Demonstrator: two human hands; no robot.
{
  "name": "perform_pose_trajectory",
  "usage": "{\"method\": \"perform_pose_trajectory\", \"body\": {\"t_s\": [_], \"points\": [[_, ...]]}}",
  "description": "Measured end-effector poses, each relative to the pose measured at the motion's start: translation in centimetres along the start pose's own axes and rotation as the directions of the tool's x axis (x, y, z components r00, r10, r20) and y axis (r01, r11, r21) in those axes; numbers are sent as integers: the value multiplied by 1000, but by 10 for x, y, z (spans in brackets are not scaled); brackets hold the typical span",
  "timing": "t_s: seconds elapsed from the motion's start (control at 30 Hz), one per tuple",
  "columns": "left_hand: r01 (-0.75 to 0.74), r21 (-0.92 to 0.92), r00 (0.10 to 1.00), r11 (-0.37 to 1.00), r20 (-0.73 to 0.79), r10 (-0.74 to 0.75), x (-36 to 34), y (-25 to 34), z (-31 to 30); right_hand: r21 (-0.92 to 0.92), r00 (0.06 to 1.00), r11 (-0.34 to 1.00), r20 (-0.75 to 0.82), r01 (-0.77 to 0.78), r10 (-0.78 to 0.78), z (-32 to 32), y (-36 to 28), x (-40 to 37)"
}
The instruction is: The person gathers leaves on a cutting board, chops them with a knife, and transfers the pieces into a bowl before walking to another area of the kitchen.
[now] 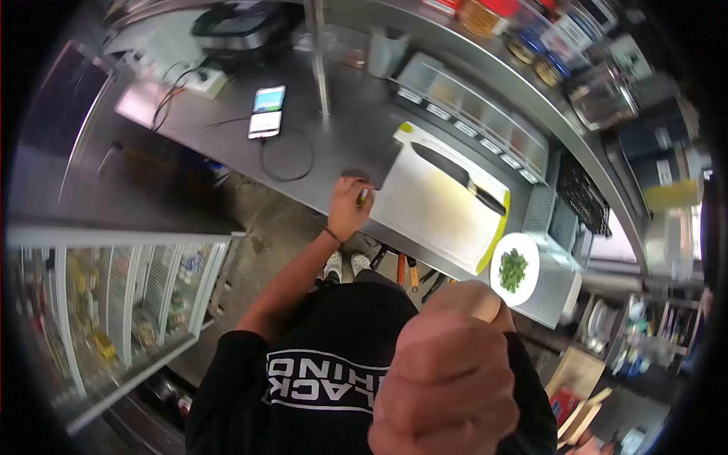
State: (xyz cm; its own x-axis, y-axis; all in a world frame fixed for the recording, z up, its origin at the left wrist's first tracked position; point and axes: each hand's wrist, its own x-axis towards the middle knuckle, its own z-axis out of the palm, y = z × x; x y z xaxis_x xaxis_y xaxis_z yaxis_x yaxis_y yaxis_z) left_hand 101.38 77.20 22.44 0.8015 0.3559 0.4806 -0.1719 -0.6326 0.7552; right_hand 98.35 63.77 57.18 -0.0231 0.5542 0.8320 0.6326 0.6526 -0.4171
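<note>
My left hand [352, 206] is at the counter's front edge, just left of the white cutting board [425, 201]. Its fingers are curled round something small, with a dark grey part [355, 176] past the fingertips and a yellow-green bit between the fingers; I cannot tell what it is. Close to the camera, my right hand [451, 371] is raised in a fist and blurred; anything inside is hidden. A large black-handled knife [447, 168] lies across the board, which has green corners and a faint yellowish stain. Right of the board, a white plate [531, 284] holds chopped green herbs [513, 271].
A phone [267, 112] with a cable lies on the steel counter [345, 133]. Labelled lidded containers [478, 114] line the back beneath a shelf of jars [550, 72]. A metal post [317, 61] rises from the counter. At lower left is a glass-fronted fridge [136, 303].
</note>
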Motion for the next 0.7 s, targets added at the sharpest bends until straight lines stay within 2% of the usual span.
{"method": "perform_pose_trajectory", "body": {"t_s": [0.03, 0.1, 0.13, 0.17, 0.2, 0.23, 0.27, 0.3, 0.37, 0.43, 0.47, 0.5, 0.53, 0.6, 0.67, 0.7], "points": [[23, 31, 999, 999, -42, -21, -2, -1, -6, 47, 999, 999, 19, 24, -25, 8, 3, -2], [36, -79, 999, 996, -38, -39, -5, 4, -14, -265, 997, 964, -71, -16, -3, 30, 10, -10], [40, -22, 997, 999, -64, -41, -13, 10, -23, -184, 996, 983, 82, -28, 44, 31, 27, -19], [64, -58, 990, 996, -122, -71, -27, 12, -28, -104, 968, 994, 243, -36, 60, 35, 50, -31], [48, -16, 993, 999, -108, -49, -46, 10, -40, -80, 938, 959, 200, -273, 284, 48, 65, -45], [37, 41, 994, 998, -107, -33, -61, 8, -56, -50, 854, 874, 191, -483, 483, 64, 78, -64], [76, 87, 985, 993, -159, -61, -71, 30, -81, -84, 811, 852, 270, -516, 518, 76, 91, -93], [171, 108, 963, 979, -227, -143, -90, 37, -97, -119, 764, 833, 345, -540, 545, 85, 100, -123], [332, 201, 897, 921, -370, -242, -140, 38, -119, -65, 615, 771, 562, -634, 553, 99, 113, -173], [512, 249, 792, 822, -509, -339, -197, 39, -140, -101, 486, 724, 676, -683, 553, 115, 104, -192], [565, 269, 741, 780, -581, -336, -230, 39, -146, -111, 451, 738, 728, -666, 516, 124, 102, -198], [686, 297, 668, 664, -619, -412, -265, 37, -151, -126, 417, 754, 769, -644, 484, 133, 101, -201], [786, 306, 583, 538, -658, -477, -301, 33, -154, -79, 424, 791, 809, -607, 406, 145, 101, -202], [958, 113, 265, 265, -708, -654, -377, 30, -153, -80, 448, 878, 836, -471, 317, 174, 101, -196], [994, -84, -14, 74, -745, -667, -465, 29, -137, -45, 444, 902, 859, -429, 254, 206, 86, -167], [972, -232, -197, -43, -699, -688, -491, 53, -140, -53, 439, 909, 863, -414, 250, 222, 81, -154]]}}
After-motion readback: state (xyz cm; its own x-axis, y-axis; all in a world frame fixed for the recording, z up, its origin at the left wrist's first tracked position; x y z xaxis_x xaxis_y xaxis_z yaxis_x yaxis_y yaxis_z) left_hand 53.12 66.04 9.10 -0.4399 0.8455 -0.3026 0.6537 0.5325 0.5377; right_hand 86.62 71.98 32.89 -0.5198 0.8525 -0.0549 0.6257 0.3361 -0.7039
